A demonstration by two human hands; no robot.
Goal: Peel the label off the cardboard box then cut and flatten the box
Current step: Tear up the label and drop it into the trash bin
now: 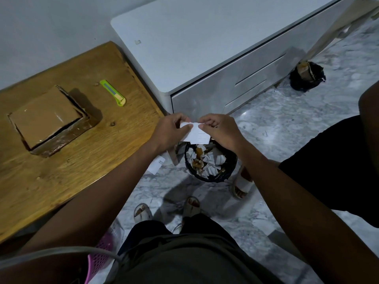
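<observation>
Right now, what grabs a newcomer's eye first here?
Both hands, the left hand and right hand, pinch a white label at centre frame, directly above a black bin full of paper scraps on the marble floor. To the left, the cardboard box sits on the wooden table, with a green utility knife lying beside it, untouched.

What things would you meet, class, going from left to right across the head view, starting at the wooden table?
cardboard box → green utility knife → left hand → white label → right hand → black bag on the floor
</observation>
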